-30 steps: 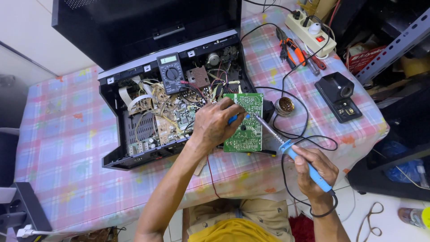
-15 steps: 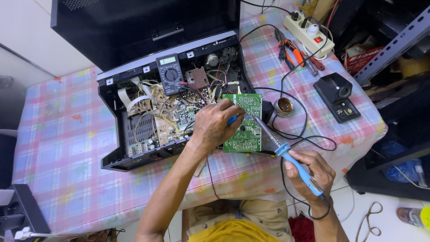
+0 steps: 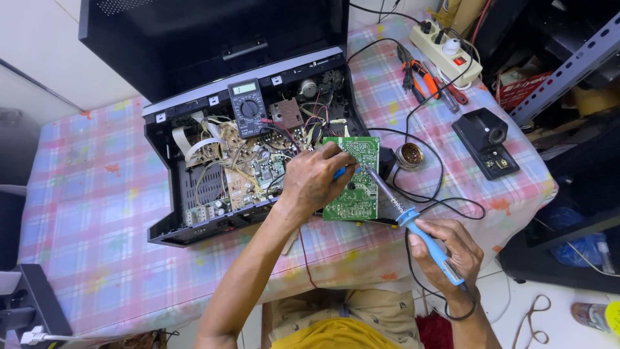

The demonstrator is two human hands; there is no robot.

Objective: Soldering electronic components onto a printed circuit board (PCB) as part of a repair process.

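Under left hand (image 3: 316,181), circuit board (image 3: 354,178), soldering iron (image 3: 413,226) touching

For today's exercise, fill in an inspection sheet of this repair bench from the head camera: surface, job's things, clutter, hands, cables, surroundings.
Surface: table under a pastel checked cloth.
Job's things: green circuit board lying by the opened black device chassis; blue-handled soldering iron with its tip on the board.
Clutter: multimeter resting in the chassis; round tin; black stand; orange-handled pliers.
Hands: left hand rests on the board, holding a small blue tool; right hand grips the iron's handle.
Cables: black cord loops over the cloth; power strip with plugs in.
Surroundings: metal shelving at the right; tiled floor.
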